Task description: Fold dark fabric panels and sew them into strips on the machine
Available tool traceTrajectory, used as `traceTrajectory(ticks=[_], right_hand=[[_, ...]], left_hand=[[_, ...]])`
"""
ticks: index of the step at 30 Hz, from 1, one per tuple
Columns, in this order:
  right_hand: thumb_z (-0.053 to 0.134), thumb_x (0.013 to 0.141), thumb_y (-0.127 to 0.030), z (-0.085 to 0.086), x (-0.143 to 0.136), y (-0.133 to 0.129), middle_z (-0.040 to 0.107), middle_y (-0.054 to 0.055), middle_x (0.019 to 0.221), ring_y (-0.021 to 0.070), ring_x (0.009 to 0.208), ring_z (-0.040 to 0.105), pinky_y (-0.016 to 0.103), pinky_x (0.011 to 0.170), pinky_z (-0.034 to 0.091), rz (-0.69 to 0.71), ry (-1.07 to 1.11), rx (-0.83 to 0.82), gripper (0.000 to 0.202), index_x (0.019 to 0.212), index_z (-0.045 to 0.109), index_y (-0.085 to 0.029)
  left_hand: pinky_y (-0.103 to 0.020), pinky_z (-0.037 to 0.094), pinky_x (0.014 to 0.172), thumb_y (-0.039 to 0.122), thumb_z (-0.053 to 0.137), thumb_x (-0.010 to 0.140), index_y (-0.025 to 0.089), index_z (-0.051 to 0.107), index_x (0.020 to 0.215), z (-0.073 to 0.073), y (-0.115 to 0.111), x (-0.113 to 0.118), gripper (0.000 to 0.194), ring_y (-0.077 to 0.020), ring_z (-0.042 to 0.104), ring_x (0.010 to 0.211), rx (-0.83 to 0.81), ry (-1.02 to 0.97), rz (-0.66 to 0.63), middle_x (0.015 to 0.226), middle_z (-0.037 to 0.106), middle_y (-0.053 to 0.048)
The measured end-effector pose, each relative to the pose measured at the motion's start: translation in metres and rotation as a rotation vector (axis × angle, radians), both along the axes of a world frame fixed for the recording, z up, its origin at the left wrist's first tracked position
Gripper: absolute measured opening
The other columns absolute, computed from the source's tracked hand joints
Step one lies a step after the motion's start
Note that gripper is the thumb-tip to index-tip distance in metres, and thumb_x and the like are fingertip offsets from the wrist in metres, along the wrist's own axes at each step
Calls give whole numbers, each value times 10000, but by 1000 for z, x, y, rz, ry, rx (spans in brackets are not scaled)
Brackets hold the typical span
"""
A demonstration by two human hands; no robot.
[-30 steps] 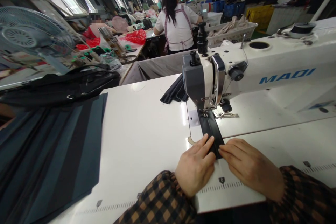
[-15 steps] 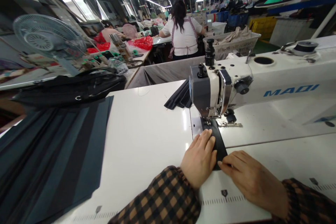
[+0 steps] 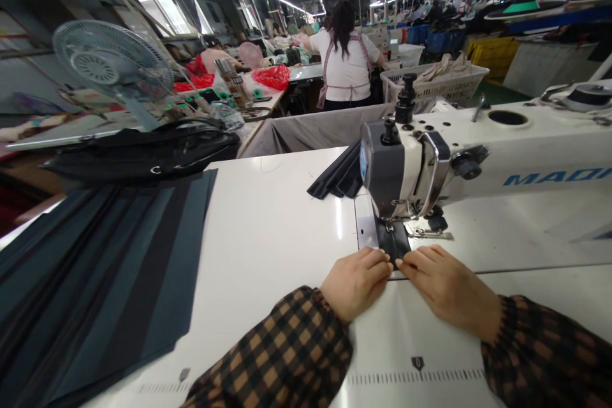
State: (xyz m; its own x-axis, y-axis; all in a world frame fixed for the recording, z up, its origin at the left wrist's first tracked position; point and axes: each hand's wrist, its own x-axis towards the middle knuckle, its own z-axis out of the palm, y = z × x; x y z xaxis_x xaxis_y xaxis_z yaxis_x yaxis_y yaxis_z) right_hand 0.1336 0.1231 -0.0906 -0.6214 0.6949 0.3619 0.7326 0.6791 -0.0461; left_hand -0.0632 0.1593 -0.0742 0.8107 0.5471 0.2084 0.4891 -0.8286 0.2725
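A dark fabric strip [image 3: 394, 241] lies under the presser foot of the white sewing machine [image 3: 482, 159], its near end toward me. My left hand [image 3: 358, 280] has its fingers closed on the strip's left near corner. At the right near corner, my right hand [image 3: 444, 287] pinches the same strip, its thumb almost touching the left fingertips. Several narrow dark strips [image 3: 338, 175] lie behind the machine head, on its left side.
Large dark fabric panels [image 3: 129, 268] cover the table's left side. Behind them are a black bag [image 3: 143, 153] and a fan [image 3: 108, 60]. A person [image 3: 347, 60] sits ahead with their back to me, beside a white basket [image 3: 459, 86].
The strip has moved farther under the machine, so less of it shows. My left hand has drawn back to its near end; my right hand has moved forward. The view has shifted slightly left.
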Motion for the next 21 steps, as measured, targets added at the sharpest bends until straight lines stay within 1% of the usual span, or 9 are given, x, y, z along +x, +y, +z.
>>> traceTrajectory(ticks=[3,6,11,14,19,21], right_hand=[[370,858,-115,0,-1,11,541,57,823,165,806,488,333,752,383,-19,-67,7,226,967,566,-134],[388,846,-112,-1,-1,20,551,66,861,170,814,498,332,755,387,-62,-90,14,229,998,558,-133],[409,831,-108,-8,3,24,563,76,1003,169,891,513,311,770,401,-126,12,26,266,1051,550,-153],[404,826,-98,-10,8,22,579,67,1003,168,898,517,308,751,408,-130,61,14,304,1090,539,-165],[392,840,-99,-12,12,19,599,60,989,178,905,522,335,765,395,-108,148,46,287,1056,563,-181],[402,841,-99,-13,12,19,606,57,981,179,907,528,332,746,399,-113,169,66,288,1068,559,-184]], left_hand=[[-263,479,786,200,355,873,181,539,932,-1,7,2,194,-141,531,934,-3,-15,34,1016,570,-37],[-278,476,805,204,346,877,173,528,945,-3,16,5,197,-150,525,950,-4,-24,71,1022,562,-46],[-297,485,809,170,337,870,168,508,954,-6,28,11,191,-160,510,986,16,-29,140,1028,545,-58],[-301,488,813,148,340,861,169,503,944,-5,33,13,184,-162,499,1004,26,-48,157,1040,530,-61],[-307,475,837,143,336,860,163,506,929,-4,33,12,184,-166,490,998,9,-75,144,1013,531,-66],[-310,467,846,136,338,856,155,512,918,-4,32,12,186,-169,486,992,8,-85,146,1003,535,-70]])
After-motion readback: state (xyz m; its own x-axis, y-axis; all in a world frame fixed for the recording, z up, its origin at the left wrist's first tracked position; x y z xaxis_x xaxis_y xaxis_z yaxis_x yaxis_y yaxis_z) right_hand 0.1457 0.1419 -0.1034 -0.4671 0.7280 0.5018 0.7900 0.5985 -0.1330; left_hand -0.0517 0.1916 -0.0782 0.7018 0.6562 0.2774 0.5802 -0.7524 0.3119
